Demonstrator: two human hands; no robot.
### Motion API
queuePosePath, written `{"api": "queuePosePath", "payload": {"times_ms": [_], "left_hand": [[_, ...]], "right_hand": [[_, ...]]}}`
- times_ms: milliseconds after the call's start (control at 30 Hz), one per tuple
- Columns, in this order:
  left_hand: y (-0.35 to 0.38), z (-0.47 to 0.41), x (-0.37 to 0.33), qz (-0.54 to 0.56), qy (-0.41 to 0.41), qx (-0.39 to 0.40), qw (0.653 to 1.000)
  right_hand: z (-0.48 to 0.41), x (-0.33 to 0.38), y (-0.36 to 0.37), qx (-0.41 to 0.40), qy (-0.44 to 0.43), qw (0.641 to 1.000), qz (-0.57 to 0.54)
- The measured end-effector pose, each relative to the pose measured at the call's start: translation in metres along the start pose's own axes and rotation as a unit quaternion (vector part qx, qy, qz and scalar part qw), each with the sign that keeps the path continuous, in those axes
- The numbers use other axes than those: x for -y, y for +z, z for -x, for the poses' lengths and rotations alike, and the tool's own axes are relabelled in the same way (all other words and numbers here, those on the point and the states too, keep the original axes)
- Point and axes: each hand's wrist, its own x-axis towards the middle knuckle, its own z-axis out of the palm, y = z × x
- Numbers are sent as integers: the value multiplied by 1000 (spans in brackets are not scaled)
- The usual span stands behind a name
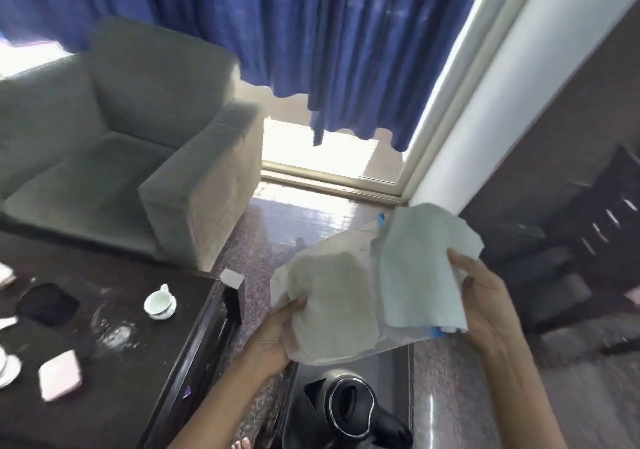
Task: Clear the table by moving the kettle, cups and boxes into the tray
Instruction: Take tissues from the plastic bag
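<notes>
My left hand (277, 337) grips the lower left of a clear plastic pack of wipes (332, 310). My right hand (481, 306) pinches a pale wipe sheet (422, 268) pulled up out of the pack. Both are held in the air above the black kettle (349, 410), which stands on a dark tray (401, 372) on the floor. On the dark table (138, 362) at the left stand a white cup on a saucer (160, 305), a pink box (60, 374) and part of another white cup and saucer (7, 369) at the left edge.
A black pad (48, 305) and a wet smear (114, 334) lie on the table. A grey armchair (121, 143) stands behind the table. Blue curtains (311, 33) hang over a bright doorway. Dark furniture (571, 240) fills the right. A toe (242, 443) shows at the bottom.
</notes>
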Motion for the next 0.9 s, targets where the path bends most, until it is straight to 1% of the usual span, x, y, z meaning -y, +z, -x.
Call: {"api": "queuePosePath", "payload": {"times_ms": [67,167,267,367,433,633,800,900], "left_hand": [[-9,16,-4,17,21,-17,999],[-34,45,-12,46,43,-69,996],[-68,80,-24,60,69,-126,988],[-105,121,-40,85,109,-161,977],[-133,151,-53,100,128,-180,970],[-210,252,-100,109,166,-195,961],[-258,319,-134,103,205,-210,950],[-282,344,-150,96,228,-209,946]], "right_hand": [[-14,-17,12,8,49,999,20],[-24,-42,36,38,89,994,57],[-23,-68,72,79,100,985,115],[-16,-106,110,121,112,968,189],[-11,-139,138,135,114,955,237],[12,-247,224,134,64,927,345],[31,-312,283,163,58,910,378],[36,-343,313,184,63,902,385]]}}
